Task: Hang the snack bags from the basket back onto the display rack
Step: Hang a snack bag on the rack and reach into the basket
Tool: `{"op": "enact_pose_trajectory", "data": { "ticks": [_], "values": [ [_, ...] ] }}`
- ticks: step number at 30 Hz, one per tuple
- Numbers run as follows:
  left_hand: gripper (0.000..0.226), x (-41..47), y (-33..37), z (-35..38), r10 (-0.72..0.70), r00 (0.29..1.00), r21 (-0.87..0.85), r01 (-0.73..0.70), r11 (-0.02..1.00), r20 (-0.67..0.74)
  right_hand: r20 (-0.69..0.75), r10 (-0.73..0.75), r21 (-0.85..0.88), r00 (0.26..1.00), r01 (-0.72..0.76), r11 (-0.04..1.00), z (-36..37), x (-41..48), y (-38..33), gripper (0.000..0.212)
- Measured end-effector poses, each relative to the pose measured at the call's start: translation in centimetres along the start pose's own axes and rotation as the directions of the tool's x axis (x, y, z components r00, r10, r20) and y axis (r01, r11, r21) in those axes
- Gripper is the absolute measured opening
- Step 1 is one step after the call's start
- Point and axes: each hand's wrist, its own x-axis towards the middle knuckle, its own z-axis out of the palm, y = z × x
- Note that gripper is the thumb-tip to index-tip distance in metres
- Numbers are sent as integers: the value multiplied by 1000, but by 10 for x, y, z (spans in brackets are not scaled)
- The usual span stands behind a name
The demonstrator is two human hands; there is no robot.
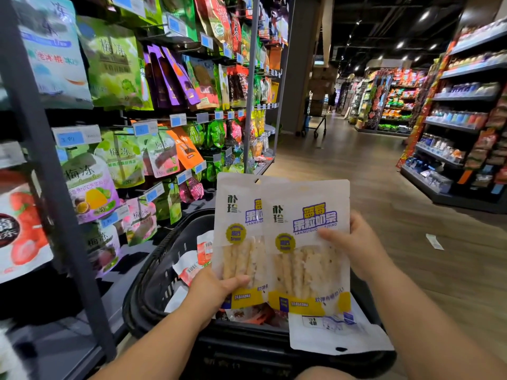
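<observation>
Two matching white snack bags with yellow and purple print are held upright side by side over the black basket [153, 272]. My left hand [219, 289] grips the bottom of the left bag [238, 229], thumb on its front. At the other side, my right hand [354, 242] pinches the edge of the right bag [310, 242], which overlaps the left one. More snack bags [192, 264] lie in the basket, and another white bag [334, 335] lies upside down on its near rim. The display rack [129, 111] full of hanging bags stands at the left.
A dark upright post [55, 187] of the rack stands close at the left. Shelves of goods [461, 127] line the right side of the wooden-floored aisle. A shopping cart [315, 124] stands far down the aisle. A paper scrap [434, 241] lies on the floor.
</observation>
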Motion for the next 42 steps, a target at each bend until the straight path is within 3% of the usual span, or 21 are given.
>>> {"op": "enact_pose_trajectory", "data": {
  "ticks": [5,7,10,15,18,20,22,25,28,31,36,40,42],
  "values": [
    [28,-2,1,1,-12,1000,-55,13,998,26,270,284,-278,920,-208,938,-5,-17,34,36],
    [27,-3,1,1,-13,999,-73,15,997,36,292,346,-367,891,-230,902,-5,-22,40,29],
    [27,-4,2,3,1,999,-119,4,993,39,248,306,-389,919,-195,901,1,-22,42,25],
    [30,-9,9,0,26,1000,-210,-26,977,1,238,194,-261,952,-129,957,25,-19,25,23],
    [48,-11,20,-13,75,997,-296,-81,952,-32,250,126,-114,960,-100,988,45,-19,10,38],
    [45,-15,28,-29,106,992,-333,-125,935,-74,266,104,-51,958,-94,994,65,-18,3,53],
    [40,-18,36,-41,135,986,-336,-159,928,-95,272,102,19,957,-111,994,83,-16,-2,56],
    [53,-25,46,-72,167,969,-323,-219,921,-181,323,86,108,943,-127,986,125,-14,-12,57],
    [56,-37,54,-109,169,943,-307,-257,916,-287,431,65,144,900,-140,980,169,-15,-27,55],
    [46,-52,61,-150,196,889,-251,-318,914,-414,573,19,163,819,-137,977,212,-22,-44,40],
    [37,-86,77,-211,251,791,-125,-380,917,-559,774,-101,121,625,12,993,277,-34,-64,72],
    [39,-114,89,-249,256,726,-43,-366,930,-638,794,-176,154,582,86,984,321,-46,-78,77],
    [27,-130,96,-263,266,693,-6,-363,932,-670,795,-218,194,566,105,975,343,-53,-81,87]
  ]
}}
